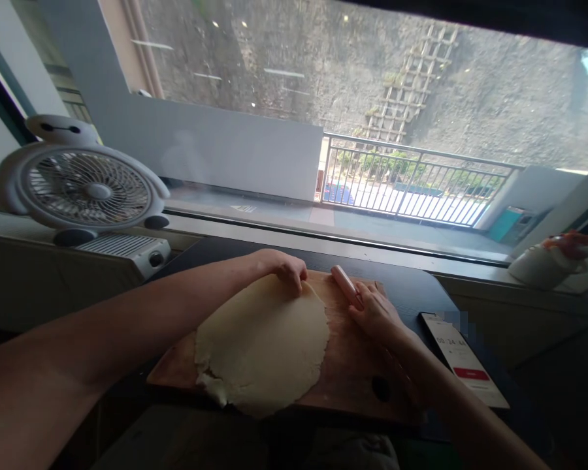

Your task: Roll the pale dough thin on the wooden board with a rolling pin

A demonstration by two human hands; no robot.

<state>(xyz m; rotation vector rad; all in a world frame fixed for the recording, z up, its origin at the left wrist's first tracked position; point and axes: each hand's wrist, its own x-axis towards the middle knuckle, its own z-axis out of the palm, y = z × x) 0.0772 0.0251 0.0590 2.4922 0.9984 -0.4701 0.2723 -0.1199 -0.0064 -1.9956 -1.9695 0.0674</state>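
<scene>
Mostly, the dough [262, 352] takes up the left half of the board [353, 359], a broad sheet whose near end slips a little over the board's near edge, probably because it is rolled too wide to fit. The left hand [293, 273] reaches round to the far edge, its fingertips drawn together on the dough's rim, apparently to keep hold of that edge. Towards the board's right edge, the right hand [376, 310] lies over the pin [345, 284], seemingly to steady it clear of the sheet; whether its fingers close underneath I cannot tell. Pale and matt, the dough is smooth across the middle but ragged at its near-left corner; the pin is a smooth, pinkish cylinder, the board grained wood with a dark round spot near its near-right corner. Along the right edge of the dark worktop [416, 281] a phone [465, 359] rests face up, likely so its timer can be read. Beyond stand a white, rounded fan [98, 191] and a pale, round-bellied jug [543, 266].
</scene>
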